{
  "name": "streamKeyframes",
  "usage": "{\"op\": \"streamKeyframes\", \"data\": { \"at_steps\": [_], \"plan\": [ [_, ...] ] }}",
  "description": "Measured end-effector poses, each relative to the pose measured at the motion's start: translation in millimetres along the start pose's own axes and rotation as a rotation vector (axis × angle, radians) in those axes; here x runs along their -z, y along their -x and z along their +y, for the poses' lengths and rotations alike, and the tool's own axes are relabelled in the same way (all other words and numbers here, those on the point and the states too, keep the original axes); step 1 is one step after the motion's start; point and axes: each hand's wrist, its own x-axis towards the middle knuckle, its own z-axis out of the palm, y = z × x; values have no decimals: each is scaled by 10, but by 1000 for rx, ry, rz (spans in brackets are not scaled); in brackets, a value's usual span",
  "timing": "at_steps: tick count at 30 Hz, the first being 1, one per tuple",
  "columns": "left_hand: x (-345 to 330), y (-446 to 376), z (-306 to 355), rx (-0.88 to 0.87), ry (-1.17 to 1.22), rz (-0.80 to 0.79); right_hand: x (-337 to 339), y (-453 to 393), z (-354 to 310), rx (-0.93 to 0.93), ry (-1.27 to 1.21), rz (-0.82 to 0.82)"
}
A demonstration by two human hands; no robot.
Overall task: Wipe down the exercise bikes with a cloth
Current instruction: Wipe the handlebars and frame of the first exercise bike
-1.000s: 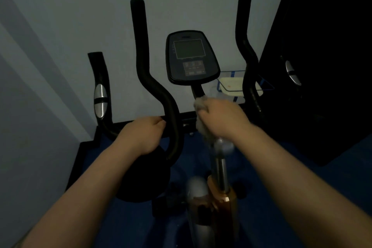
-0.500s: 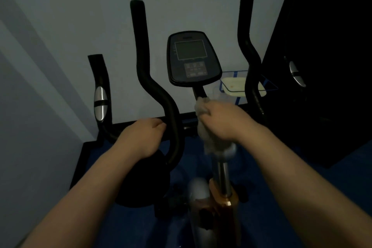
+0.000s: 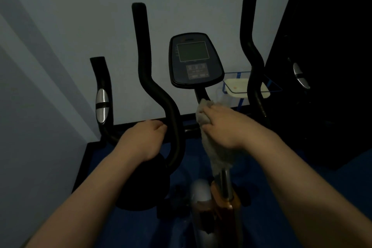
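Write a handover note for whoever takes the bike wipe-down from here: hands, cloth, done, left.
Left hand: grips the crossbar beside the curved left handlebar, steadying the bike.
Right hand: fingers curled round the grey cloth, wrapped on the centre post just below the console.
Done: cannot tell from this view which parts are already wiped.
Left: probably the console, both handlebars, the lower frame.

Your left hand [image 3: 144, 141] gripped the bike's handlebar [image 3: 159, 94] | your right hand [image 3: 225, 127] held the grey cloth [image 3: 217, 155] around the stem under the console [image 3: 196, 60] | dim room.
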Motion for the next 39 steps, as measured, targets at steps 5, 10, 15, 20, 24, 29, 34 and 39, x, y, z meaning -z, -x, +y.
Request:
{"op": "streamKeyframes", "data": {
  "at_steps": [5,10,15,20,24,29,34,39],
  "plan": [
    [13,0,23,1,18,30,113,-283,-56,-136,-222,-54],
    [-2,57,-7,5,109,83,-104,-189,-44,-151,-225,292],
    [0,121,80,-18,1,55,-595,302,-219,-36,-199,809],
    [17,143,113,-35,18,84,-274,-16,-156,-122,-224,588],
    [27,144,119,-52,4,127,-39,-270,-224,-210,-51,290],
    [-12,129,67,-70,44,167,-484,187,-479,-47,119,628],
    [-48,159,80,-103,-54,272,-201,-201,-436,-60,88,391],
    [-40,203,70,-127,-59,363,-25,-263,-311,-70,-74,235]
  ]
}}
